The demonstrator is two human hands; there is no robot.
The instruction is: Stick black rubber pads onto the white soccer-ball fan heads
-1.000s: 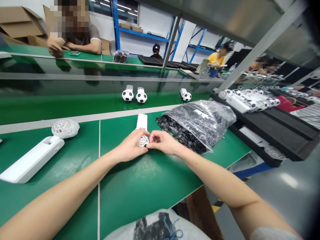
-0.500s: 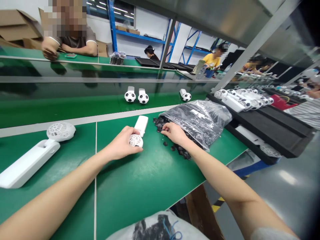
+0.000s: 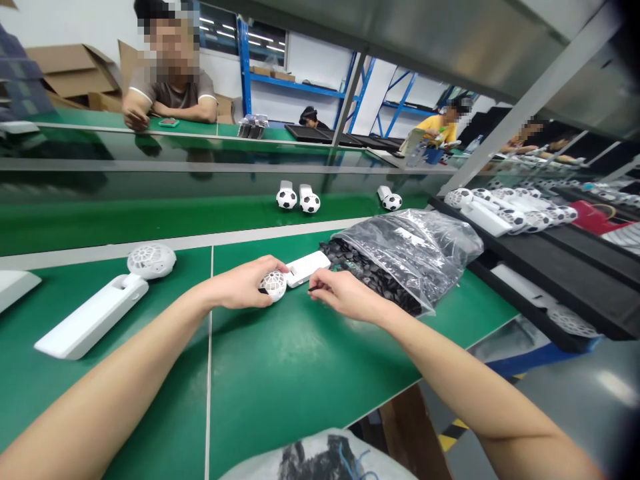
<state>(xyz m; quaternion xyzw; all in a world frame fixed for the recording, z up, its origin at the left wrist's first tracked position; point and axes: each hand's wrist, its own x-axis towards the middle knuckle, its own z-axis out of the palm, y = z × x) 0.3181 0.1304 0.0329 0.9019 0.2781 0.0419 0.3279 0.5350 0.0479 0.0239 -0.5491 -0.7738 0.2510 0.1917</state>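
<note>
The left hand (image 3: 245, 283) curls partway closed, fingers and thumb around the round, latticed head (image 3: 275, 284) of a white plastic device (image 3: 300, 270). The right hand (image 3: 345, 293) has thumb and forefinger pinched on a small black piece (image 3: 313, 289), just beside the device's flat, oblong handle. The device lies on the green worktop (image 3: 280, 400), nearer its far edge than its near one, handle pointing right. A dark patch shows on the head by the left thumb.

Just past the handle's end, a heap of small black pieces (image 3: 373, 273) spills from a clear plastic bag (image 3: 440, 247) towards the worktop's far right corner. Left of the pale seam (image 3: 209, 373) lies a second white device (image 3: 95, 317) with a latticed head.

Beyond the far edge, three white devices with black-and-white football-patterned heads (image 3: 309, 202) rest on a green surface (image 3: 100, 227). Black trays (image 3: 590, 280) stand past the right edge. Across, a person in a dark top (image 3: 175, 93) leans on another table.
</note>
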